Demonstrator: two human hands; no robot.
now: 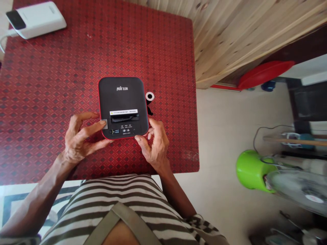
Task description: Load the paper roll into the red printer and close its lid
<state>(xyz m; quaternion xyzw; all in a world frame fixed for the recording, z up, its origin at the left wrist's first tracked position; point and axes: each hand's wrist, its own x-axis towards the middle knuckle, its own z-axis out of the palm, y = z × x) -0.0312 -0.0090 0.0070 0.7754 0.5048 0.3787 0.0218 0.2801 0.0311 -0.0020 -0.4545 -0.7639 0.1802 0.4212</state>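
Red patterned table [168,61], white power bank [42,20]

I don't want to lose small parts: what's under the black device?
Directly beneath the black device, nothing can be seen; its body covers that area. Past its right edge, a white-rimmed round item and a black piece show.

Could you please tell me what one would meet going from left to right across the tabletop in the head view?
White boxy device with a dark panel, left hand, black device with a paper slot, right hand.
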